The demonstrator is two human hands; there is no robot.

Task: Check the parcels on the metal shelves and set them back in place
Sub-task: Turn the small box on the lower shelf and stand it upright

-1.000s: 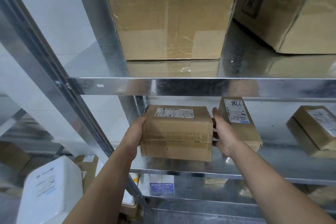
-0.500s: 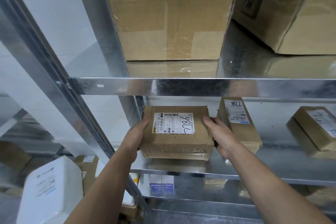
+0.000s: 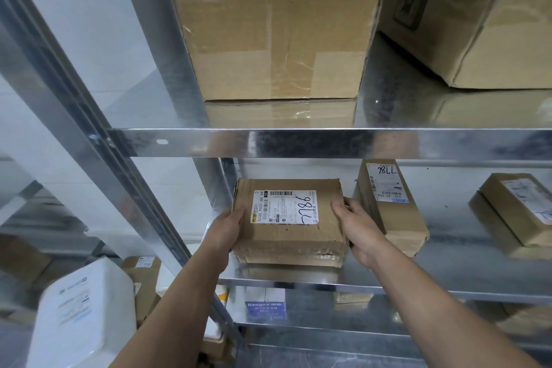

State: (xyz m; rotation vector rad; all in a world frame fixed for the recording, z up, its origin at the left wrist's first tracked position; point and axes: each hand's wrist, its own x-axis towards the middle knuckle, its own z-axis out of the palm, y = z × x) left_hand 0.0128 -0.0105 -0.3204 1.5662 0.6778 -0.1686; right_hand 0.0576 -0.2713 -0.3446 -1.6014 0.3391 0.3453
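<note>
One parcel [image 3: 286,245] sits at the left end of the middle shelf [image 3: 448,278], left grip [image 3: 228,227] and right grip [image 3: 363,231] curled round its sides. Two other parcels [image 3: 391,218] stand to its right, two big boxes [image 3: 268,24] above.

Held parcel [image 3: 288,236] label reads 502B P021-00 94; neighbouring parcel [image 3: 394,218] shows 7786.
</note>
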